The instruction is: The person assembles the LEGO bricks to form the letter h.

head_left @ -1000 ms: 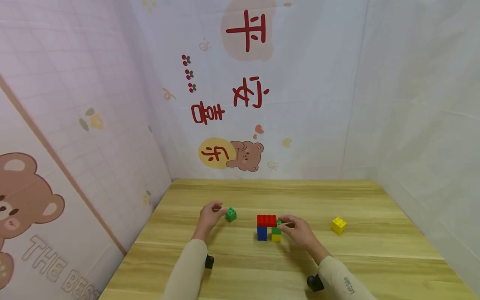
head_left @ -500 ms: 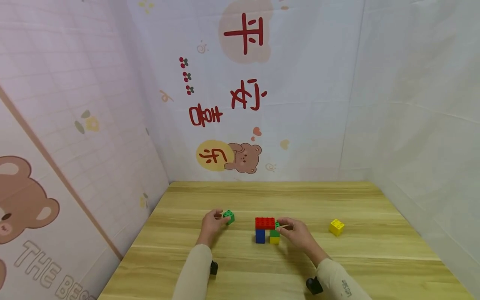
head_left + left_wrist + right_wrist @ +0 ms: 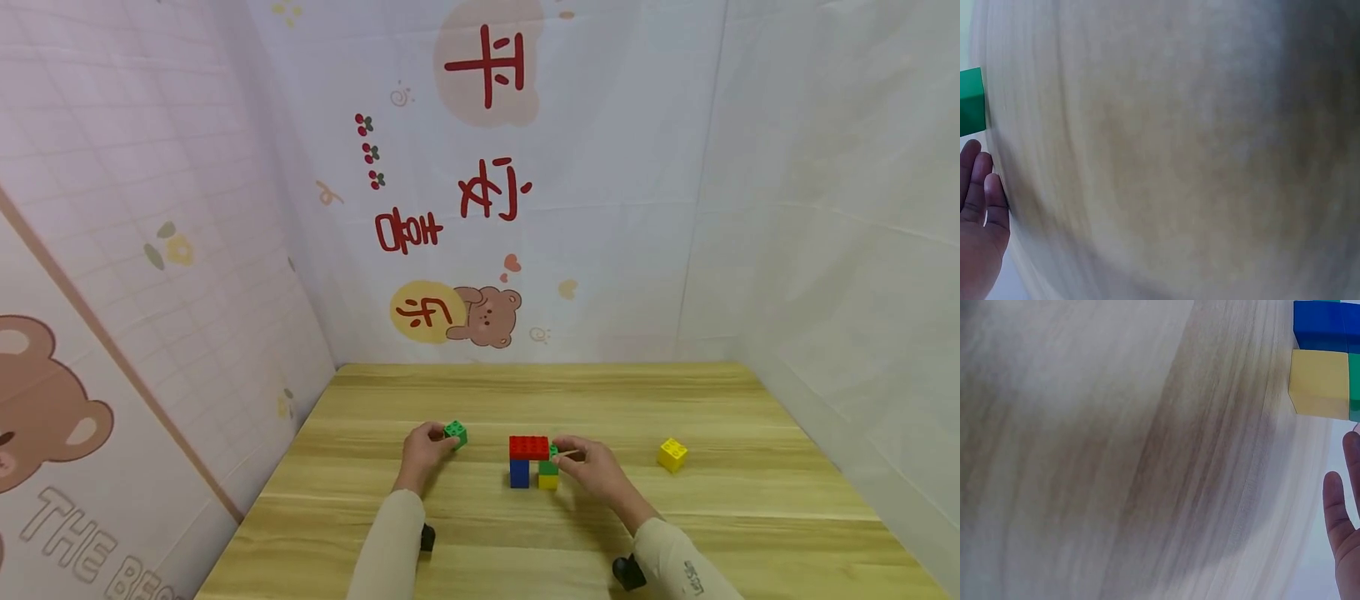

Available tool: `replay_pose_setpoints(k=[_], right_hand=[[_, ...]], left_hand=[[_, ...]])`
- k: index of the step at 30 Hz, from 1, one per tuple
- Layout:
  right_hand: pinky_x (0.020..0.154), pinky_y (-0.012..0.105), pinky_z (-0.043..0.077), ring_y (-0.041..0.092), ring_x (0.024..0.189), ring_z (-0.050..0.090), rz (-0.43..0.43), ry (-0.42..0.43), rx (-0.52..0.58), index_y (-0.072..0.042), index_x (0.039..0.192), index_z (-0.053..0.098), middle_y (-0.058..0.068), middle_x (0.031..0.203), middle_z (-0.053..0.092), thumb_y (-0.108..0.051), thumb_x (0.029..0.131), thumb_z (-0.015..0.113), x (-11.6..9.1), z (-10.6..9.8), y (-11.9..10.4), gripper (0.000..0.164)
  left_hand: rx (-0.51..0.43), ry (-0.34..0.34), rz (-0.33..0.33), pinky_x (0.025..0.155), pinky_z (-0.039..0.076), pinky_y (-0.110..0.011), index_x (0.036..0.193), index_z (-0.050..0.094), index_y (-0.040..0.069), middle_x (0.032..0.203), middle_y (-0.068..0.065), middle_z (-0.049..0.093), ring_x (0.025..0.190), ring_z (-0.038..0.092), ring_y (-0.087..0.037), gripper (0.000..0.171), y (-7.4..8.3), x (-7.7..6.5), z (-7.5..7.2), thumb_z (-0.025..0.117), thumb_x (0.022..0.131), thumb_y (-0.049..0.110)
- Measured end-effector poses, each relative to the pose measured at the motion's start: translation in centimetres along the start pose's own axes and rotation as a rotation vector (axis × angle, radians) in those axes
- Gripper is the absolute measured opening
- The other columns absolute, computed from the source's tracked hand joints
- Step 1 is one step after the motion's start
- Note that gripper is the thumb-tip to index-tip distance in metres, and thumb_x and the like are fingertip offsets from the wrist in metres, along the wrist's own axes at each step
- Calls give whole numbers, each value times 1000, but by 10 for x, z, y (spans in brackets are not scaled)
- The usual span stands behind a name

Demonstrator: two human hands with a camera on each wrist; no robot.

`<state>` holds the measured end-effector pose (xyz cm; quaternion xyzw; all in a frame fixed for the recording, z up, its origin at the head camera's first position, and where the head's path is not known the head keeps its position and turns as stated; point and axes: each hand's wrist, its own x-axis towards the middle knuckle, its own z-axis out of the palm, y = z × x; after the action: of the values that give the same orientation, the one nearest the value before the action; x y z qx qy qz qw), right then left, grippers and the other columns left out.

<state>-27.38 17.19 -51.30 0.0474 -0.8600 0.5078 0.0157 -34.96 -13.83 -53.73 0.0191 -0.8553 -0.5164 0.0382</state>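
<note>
"Green block (image 3: 455,434), was it held?"
"Yes, the left hand (image 3: 423,455) pinched it between thumb and fingers, left of the red brick (image 3: 529,447)."
"And the right hand (image 3: 594,467)?"
"That pinched a green piece (image 3: 553,451) at the brick's right end. A yellow block (image 3: 672,455) sat farther right."

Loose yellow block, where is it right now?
In the head view, the loose yellow block lies on the right side of the table, by itself, with the right hand between it and the red block.

A block (image 3: 453,431) is left of the arch (image 3: 529,447), another block (image 3: 672,456) right.
</note>
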Motion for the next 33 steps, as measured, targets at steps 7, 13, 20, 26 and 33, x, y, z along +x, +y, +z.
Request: replay_pose_setpoints(k=[7,13,20,26,33], right_hand=[[86,41,54,22,101,64,-7,0,-11,-9,121,69,3,112,68,-18,93,71,3,-1,-3,30],[87,41,54,21,100,64,-9,-10,-10,-10,120,70,2,111,69,-18,92,72,4,-1,-3,29],[86,41,54,22,100,64,-8,-14,-12,-9,119,70,2,111,68,-19,93,71,4,-1,-4,28],[87,41,54,22,100,64,-12,-25,-29,-10,118,70,2,111,68,-19,93,71,4,-1,-2,27],[86,40,55,21,99,64,-15,-19,-32,-10,117,70,2,109,68,-20,93,72,2,-1,-1,26]], left_hand=[[0,-5,11,88,51,-46,114,66,-1,107,-13,66,100,61,-29,34,-3,5,-4,77,88,18],[-131,-38,-64,85,52,-40,115,63,3,111,-12,62,100,60,-27,29,1,5,-10,72,92,20],[-123,-55,10,91,50,-44,119,61,3,116,-12,62,108,59,-28,33,12,5,-20,69,95,23],[-141,-90,50,91,50,-44,123,61,6,118,-10,63,111,58,-28,38,22,2,-26,70,95,30],[-217,-175,107,92,49,-44,124,62,6,115,-8,64,105,60,-24,43,43,-5,-30,72,92,34]])
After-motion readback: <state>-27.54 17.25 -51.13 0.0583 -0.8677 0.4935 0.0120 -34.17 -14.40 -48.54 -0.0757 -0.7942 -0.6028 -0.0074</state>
